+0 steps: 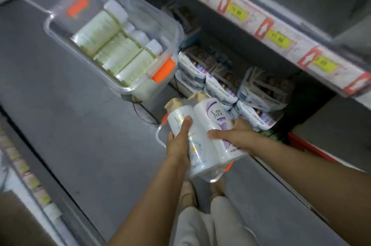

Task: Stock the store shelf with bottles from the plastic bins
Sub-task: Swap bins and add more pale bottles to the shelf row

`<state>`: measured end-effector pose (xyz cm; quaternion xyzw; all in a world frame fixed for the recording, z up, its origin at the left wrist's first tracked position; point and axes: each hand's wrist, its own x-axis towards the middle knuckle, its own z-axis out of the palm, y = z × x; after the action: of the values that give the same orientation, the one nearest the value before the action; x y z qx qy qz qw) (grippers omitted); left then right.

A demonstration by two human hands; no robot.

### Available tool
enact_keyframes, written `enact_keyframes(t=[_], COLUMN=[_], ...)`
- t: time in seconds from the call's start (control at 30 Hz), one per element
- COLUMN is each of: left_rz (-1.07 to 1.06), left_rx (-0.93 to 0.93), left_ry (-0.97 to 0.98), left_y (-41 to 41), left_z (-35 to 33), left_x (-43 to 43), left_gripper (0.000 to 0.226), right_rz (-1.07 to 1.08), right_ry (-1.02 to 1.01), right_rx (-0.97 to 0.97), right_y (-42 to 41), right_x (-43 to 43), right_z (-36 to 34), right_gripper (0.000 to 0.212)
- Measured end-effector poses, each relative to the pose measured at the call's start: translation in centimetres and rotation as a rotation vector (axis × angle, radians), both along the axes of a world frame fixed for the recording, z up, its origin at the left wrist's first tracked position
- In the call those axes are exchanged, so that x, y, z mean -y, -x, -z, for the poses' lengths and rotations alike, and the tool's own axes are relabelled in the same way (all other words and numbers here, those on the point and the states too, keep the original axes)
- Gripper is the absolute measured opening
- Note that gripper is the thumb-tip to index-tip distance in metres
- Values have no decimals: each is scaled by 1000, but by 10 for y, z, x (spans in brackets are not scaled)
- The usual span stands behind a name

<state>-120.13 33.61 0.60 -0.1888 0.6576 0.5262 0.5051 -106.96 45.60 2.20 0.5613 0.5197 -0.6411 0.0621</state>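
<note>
Left hand point(177, 145) and right hand point(237, 138) are gripping the wrapped bottles point(202, 125), fingers point(215, 135) curled round them; worth keeping both hands supporting while lifting to the shelf point(252, 19), caps up.

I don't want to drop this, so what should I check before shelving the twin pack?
1. Left hand grips twin pack: ok.
2. Right hand grips it too: ok.
3. Wrap intact: cannot tell.
4. Free space on shelf: cannot tell; wipe packs fill the lower level shown.
5. Bin clear of the path: ok, it sits off to the left.
</note>
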Motion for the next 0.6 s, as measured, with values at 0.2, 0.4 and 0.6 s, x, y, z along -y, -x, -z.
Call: enact_keyframes(t=[0.2, 0.4, 0.6], left_rz=[62, 172, 278], left_rx=[-65, -139, -193], left_ry=[-178, -330, -463], left_y=[9, 18, 22], left_z=[-91, -189, -264], left_x=[7, -1, -8], left_gripper=[64, 70, 76], right_rz=[-22, 48, 70], right_ry=[-57, -167, -347], right_rx=[-106, -184, -228], right_y=[-3, -7, -19], right_x=[12, 20, 30], right_z=[-106, -205, -279], right_gripper=[45, 35, 47])
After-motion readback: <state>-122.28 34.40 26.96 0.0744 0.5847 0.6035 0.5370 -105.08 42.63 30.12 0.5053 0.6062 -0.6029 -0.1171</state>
